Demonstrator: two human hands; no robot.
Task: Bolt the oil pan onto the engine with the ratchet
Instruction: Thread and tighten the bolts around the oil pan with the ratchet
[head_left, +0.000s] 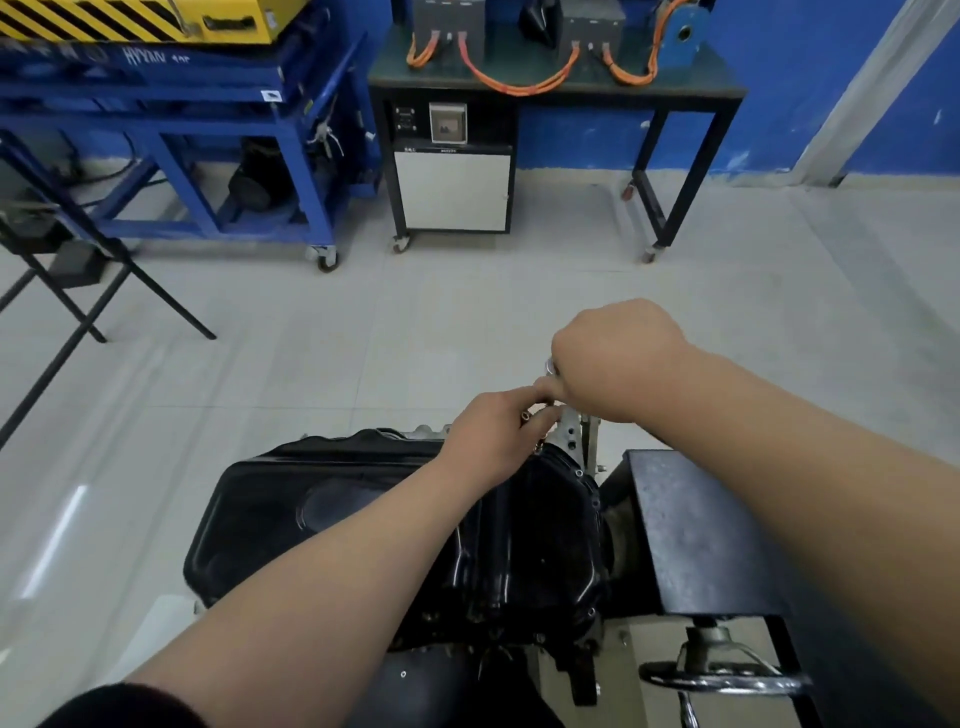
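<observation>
The black oil pan (322, 509) sits in the near middle, lying on the engine (569, 434), whose pale metal shows at the pan's far right corner. Above that corner the right hand (618, 358) is clenched round the ratchet (550, 367), only a shiny tip showing. Just beneath, touching it, the left hand (488, 436) pinches a small piece (525, 415) too hidden to name. A dark stand plate (696, 535) lies right of the pan

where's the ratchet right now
Head view, centre right: the ratchet is mostly hidden in the right hand, its shiny end above the left hand, at the far right of the oil pan.
</observation>
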